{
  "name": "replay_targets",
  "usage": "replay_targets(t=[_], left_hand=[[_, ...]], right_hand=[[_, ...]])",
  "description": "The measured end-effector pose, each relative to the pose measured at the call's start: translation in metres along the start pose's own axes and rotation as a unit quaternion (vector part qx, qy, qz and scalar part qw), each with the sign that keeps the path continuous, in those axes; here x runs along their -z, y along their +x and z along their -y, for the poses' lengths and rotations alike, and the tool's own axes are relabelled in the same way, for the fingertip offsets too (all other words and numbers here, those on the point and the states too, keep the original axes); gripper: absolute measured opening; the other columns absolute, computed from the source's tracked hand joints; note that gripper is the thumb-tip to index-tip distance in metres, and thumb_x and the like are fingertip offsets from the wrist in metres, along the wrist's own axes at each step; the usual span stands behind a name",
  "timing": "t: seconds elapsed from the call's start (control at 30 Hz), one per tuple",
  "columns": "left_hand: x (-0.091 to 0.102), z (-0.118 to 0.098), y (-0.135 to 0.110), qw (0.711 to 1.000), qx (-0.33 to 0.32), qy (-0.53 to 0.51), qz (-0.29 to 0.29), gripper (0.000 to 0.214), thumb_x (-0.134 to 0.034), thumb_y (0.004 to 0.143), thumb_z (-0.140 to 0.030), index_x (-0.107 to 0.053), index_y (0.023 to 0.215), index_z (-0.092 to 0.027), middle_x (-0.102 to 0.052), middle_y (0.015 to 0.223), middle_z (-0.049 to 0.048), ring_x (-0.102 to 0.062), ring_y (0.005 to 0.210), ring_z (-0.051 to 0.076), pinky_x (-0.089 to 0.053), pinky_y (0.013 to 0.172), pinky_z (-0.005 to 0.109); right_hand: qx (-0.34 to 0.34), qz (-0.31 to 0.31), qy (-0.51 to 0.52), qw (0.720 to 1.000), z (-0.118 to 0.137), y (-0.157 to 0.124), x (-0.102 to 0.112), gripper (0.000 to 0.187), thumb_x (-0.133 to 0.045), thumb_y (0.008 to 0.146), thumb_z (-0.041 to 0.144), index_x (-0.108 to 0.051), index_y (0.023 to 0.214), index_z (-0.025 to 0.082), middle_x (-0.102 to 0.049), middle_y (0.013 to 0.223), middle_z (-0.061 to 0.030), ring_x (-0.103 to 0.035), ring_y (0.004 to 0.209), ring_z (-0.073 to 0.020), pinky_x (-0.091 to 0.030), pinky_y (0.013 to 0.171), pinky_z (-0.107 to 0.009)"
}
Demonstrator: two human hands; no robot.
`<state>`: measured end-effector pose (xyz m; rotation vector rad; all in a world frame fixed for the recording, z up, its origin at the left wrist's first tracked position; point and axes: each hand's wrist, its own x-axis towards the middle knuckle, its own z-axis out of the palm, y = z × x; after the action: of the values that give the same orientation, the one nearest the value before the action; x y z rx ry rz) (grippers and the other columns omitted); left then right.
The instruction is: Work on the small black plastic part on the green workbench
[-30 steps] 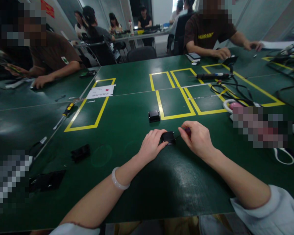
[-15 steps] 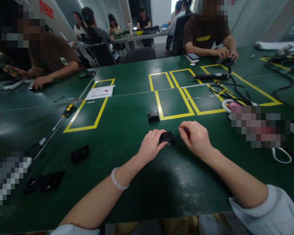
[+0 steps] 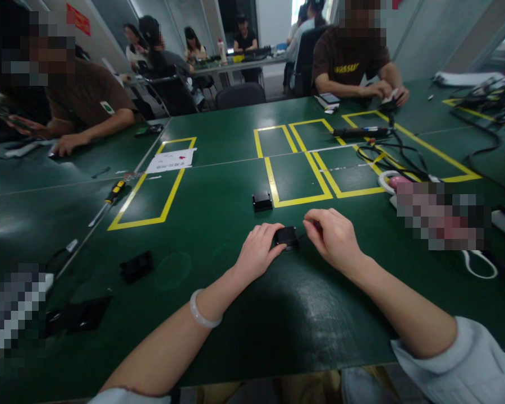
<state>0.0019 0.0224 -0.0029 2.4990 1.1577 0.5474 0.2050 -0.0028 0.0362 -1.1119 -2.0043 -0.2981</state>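
Observation:
My left hand point(image 3: 258, 247) grips a small black box-like part point(image 3: 288, 238) on the green table, thumb at its near side and fingers along its far left. My right hand point(image 3: 333, 233) is closed in a pinch just right of that part. Between its fingers and the part runs a thin dark rod point(image 3: 302, 235), mostly hidden by the fingers, so its kind is unclear. A similar black part point(image 3: 262, 201) sits a little farther back, apart from both hands.
Left on the table point(image 3: 252, 331) lie a black bracket-like piece point(image 3: 136, 266), dark glossy pieces point(image 3: 84, 313) and a yellow-black screwdriver point(image 3: 116, 191). A white paper point(image 3: 171, 160) lies across yellow tape. Rightward are black cables point(image 3: 408, 157) and a black rod-shaped tool point(image 3: 362, 132). Co-workers sit opposite.
My hands keep nearly the same pose around the black part; the view has shifted slightly. The co-worker at the back right now has something pale at the fingers.

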Motion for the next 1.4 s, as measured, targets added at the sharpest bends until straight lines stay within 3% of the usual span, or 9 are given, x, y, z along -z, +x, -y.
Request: replay_targets(t=[0.17,0.43,0.57,0.7,0.8,1.1,1.4], left_hand=[[0.0004,0.0001,-0.0001,1.0,0.0,0.002,0.001,0.034,-0.053,0.091,-0.034,-0.046,0.122,-0.022,-0.055,0.117,0.0056,-0.05,0.102,0.023,-0.042,0.089,0.037],[-0.0005,0.001,0.0001,1.0,-0.005,0.005,0.001,0.034,-0.053,0.091,-0.034,-0.046,0.122,-0.022,-0.055,0.117,0.0058,-0.05,0.102,0.023,-0.042,0.088,0.037],[-0.0001,0.0007,0.0002,1.0,-0.005,0.004,0.001,0.034,-0.053,0.091,-0.034,-0.046,0.122,-0.022,-0.055,0.116,0.0063,-0.05,0.102,0.023,-0.042,0.089,0.037],[-0.0004,0.0008,0.0002,1.0,-0.004,0.001,-0.002,0.034,-0.053,0.091,-0.034,-0.046,0.123,-0.022,-0.055,0.116,0.006,-0.05,0.102,0.023,-0.042,0.089,0.037],[-0.0006,0.0009,0.0002,1.0,-0.004,-0.002,-0.004,0.034,-0.053,0.091,-0.033,-0.047,0.122,-0.022,-0.055,0.117,0.0059,-0.05,0.102,0.023,-0.042,0.089,0.037],[-0.0012,0.0019,0.0002,1.0,-0.005,0.004,-0.005,0.035,-0.053,0.091,-0.034,-0.045,0.123,-0.022,-0.055,0.117,0.0061,-0.05,0.102,0.023,-0.042,0.089,0.037],[-0.0019,0.0019,0.0003,1.0,-0.007,0.002,-0.004,0.035,-0.055,0.091,-0.034,-0.046,0.122,-0.022,-0.055,0.117,0.0058,-0.05,0.103,0.023,-0.042,0.09,0.038]], right_hand=[[0.014,-0.027,-0.018,0.999,-0.0016,-0.0007,-0.0034,0.021,-0.049,0.087,0.014,-0.047,0.108,0.017,-0.064,0.086,-0.0044,-0.057,0.069,-0.0142,-0.043,0.066,-0.028],[-0.001,-0.005,-0.019,1.0,-0.0009,0.0033,0.0005,0.002,-0.049,0.089,0.019,-0.05,0.09,0.02,-0.061,0.075,-0.0013,-0.053,0.065,-0.0134,-0.04,0.062,-0.028],[-0.003,-0.003,-0.03,1.0,-0.0004,0.0045,0.0017,0.008,-0.053,0.088,0.025,-0.049,0.084,0.02,-0.056,0.067,0.0006,-0.049,0.06,-0.0132,-0.038,0.059,-0.027],[0.003,-0.009,-0.03,1.0,-0.0004,0.0055,0.0005,0.001,-0.049,0.088,0.017,-0.05,0.089,0.018,-0.059,0.073,-0.0015,-0.051,0.063,-0.0131,-0.039,0.062,-0.027],[0.005,-0.011,-0.025,1.0,0.0002,0.0059,0.0009,0.009,-0.046,0.088,0.013,-0.051,0.094,0.017,-0.061,0.077,-0.0028,-0.052,0.065,-0.0135,-0.04,0.064,-0.027],[-0.01,0.019,-0.017,1.0,0.0012,0.0057,0.0041,0.009,-0.051,0.089,0.025,-0.053,0.083,0.019,-0.057,0.068,-0.0005,-0.047,0.061,-0.013,-0.036,0.061,-0.028],[-0.016,0.015,-0.02,1.0,0.0005,0.0044,0.001,0.008,-0.045,0.09,0.019,-0.053,0.091,0.018,-0.06,0.075,-0.002,-0.05,0.064,-0.0134,-0.037,0.065,-0.028]])
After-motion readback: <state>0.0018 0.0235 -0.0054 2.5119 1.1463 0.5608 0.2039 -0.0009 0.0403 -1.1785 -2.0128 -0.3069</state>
